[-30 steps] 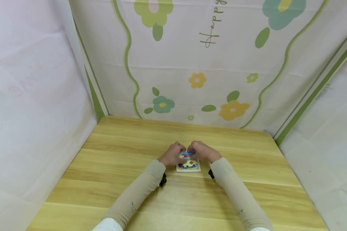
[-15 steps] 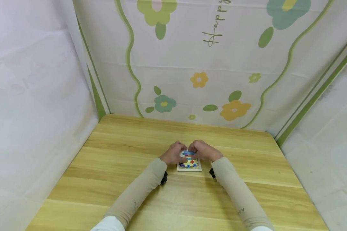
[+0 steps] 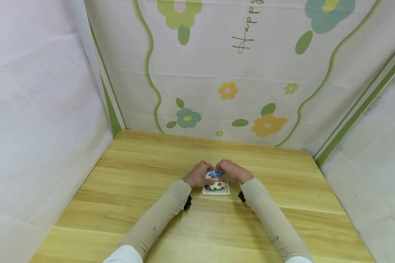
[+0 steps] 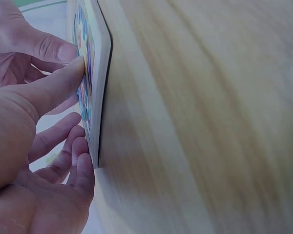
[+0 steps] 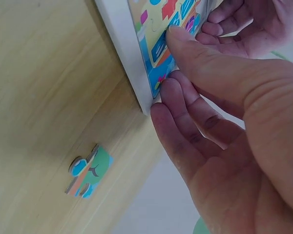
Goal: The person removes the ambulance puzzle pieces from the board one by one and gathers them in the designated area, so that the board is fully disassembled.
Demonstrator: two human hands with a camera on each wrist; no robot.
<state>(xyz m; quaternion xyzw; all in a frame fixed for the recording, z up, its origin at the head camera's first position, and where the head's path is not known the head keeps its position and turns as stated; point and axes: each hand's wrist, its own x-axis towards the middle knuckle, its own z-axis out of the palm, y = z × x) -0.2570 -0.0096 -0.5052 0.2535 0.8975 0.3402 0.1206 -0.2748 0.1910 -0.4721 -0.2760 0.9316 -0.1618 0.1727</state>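
A small jigsaw puzzle with an ambulance picture (image 3: 219, 185) lies in a white-rimmed tray (image 3: 216, 193) on the table. My left hand (image 3: 198, 175) holds its left side, the thumb (image 4: 63, 78) on the picture and the other fingertips along the tray's edge. From the right, my right hand (image 3: 233, 172) holds the far corner; its thumb (image 5: 185, 41) rests on the picture and its fingertips meet the blue corner area (image 5: 156, 80). Both hands cover parts of the puzzle. One loose jigsaw piece (image 5: 100, 168), green and blue, lies apart on the table in the right wrist view.
The wooden table (image 3: 118, 204) reaches back to a flower-printed cloth (image 3: 204, 102). White cloth walls (image 3: 46, 128) stand on the left and right. Black wrist devices (image 3: 187, 202) sit under both forearms.
The head view has shifted slightly, so the scene sits a little further right. Both hands stay at the puzzle, with only slight finger movement around the blue pieces at its far side.
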